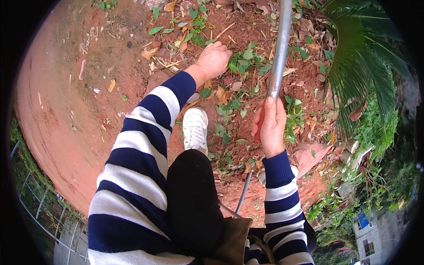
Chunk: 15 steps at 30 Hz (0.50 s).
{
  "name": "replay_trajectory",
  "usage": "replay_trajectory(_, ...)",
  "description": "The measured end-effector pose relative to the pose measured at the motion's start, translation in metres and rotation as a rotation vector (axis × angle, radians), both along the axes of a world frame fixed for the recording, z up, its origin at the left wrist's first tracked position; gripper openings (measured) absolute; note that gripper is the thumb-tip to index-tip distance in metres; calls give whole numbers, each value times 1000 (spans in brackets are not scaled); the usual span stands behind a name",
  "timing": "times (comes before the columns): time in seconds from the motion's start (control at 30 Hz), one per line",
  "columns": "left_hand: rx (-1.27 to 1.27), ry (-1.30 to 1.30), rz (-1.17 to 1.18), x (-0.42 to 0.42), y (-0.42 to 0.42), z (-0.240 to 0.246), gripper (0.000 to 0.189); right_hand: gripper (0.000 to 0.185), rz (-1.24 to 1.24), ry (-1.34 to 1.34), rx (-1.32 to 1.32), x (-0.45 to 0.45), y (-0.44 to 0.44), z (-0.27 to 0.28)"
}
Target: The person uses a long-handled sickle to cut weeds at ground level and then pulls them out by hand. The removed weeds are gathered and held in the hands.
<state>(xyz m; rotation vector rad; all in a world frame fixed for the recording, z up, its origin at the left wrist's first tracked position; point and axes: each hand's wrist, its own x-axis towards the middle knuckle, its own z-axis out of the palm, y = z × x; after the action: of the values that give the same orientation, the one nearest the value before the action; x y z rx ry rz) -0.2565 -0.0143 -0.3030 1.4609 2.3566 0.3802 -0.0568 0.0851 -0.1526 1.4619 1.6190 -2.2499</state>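
Note:
Near the top centre, my left hand is curled low over the red soil, its fingertips hidden, beside a clump of green leafy weeds. To the right, my right hand is closed around the red handle of a tool with a long metal shaft. The shaft runs up and out of the frame's top edge, so its far end is hidden. Dry leaves and straw lie scattered between the two hands.
My white shoe stands on the soil, the other partly hidden behind the right sleeve. A cycad-like plant spreads at the right, above a reddish rock. Thin metal legs show below. A wire fence stands at lower left.

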Motion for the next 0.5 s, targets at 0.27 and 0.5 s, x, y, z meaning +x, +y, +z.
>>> replay_trajectory(0.27,-38,-25,-10,-1,1,4,25,30,190,-276,43,-9,-8,-26)
replay_trajectory(0.5,-58,-11,-23,-4,1,0,31,28,323,-232,625,35,-24,-13)
